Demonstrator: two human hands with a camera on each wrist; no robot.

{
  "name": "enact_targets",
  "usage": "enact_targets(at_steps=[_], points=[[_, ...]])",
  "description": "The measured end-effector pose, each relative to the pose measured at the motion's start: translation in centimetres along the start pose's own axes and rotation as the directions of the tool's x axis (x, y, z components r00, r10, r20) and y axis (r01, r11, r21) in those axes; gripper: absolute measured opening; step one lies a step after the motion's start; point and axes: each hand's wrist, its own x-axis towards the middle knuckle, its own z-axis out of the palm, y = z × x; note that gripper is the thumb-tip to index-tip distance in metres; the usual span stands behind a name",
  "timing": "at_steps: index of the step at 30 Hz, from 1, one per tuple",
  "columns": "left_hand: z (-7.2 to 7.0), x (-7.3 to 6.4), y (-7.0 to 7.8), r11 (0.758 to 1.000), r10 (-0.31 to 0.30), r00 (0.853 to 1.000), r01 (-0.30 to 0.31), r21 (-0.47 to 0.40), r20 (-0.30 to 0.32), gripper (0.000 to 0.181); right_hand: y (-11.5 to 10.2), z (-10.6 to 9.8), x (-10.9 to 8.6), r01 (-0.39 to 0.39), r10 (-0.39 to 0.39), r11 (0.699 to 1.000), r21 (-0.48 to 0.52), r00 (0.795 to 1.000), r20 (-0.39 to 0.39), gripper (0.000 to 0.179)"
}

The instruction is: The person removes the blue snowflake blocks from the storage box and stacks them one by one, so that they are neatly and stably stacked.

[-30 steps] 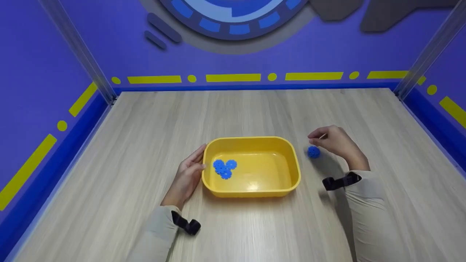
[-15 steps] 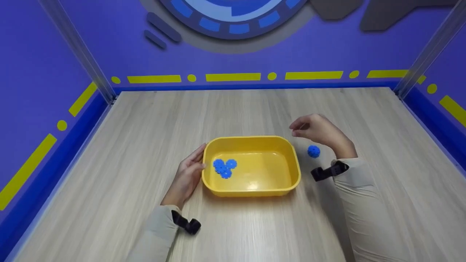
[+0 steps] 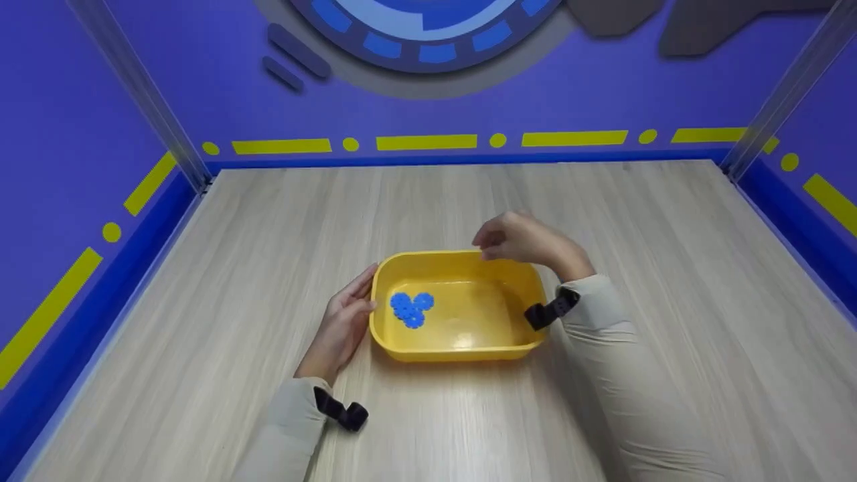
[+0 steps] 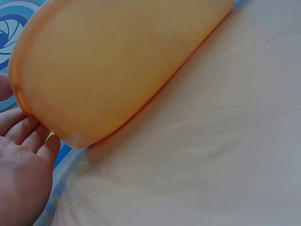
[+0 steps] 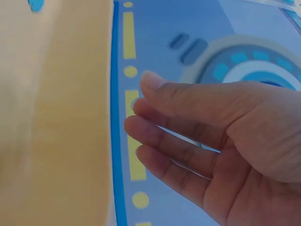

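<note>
My right hand [image 3: 525, 239] just swung in over the yellow tray [image 3: 469, 318], 1 o'clock side. Fingers [image 5: 155, 135] relaxed, seemingly empty; blue discs [image 3: 404, 310] unchanged.

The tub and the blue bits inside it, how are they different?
The tub is yellow, but the bits are blue. The tub is big, while the bits are much smaller. The tub has a smooth rim; the bits have notched edges. The left hand holds the tub, and no hand touches the bits. Both are plain-coloured.
</note>
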Motion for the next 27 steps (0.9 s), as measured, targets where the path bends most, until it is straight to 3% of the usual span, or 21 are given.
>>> enact_targets(at_steps=[12,20,27], points=[[-0.1,-0.1,-0.1,1.000,-0.004,1.000,0.004,-0.023,-0.010,0.066,-3.2,4.2,3.1,0.102,-0.097,0.994,-0.028,0.986,0.136,0.031],[0.0,-0.2,0.0,1.000,-0.016,1.000,0.016,-0.021,-0.014,0.066,-4.4,6.2,4.2,0.089,-0.072,0.994,-0.066,0.970,0.234,0.035],[0.0,0.0,0.0,1.000,-0.018,1.000,0.018,-0.020,-0.016,0.066,-4.7,7.3,4.6,0.095,-0.063,0.990,-0.108,0.963,0.263,0.035]])
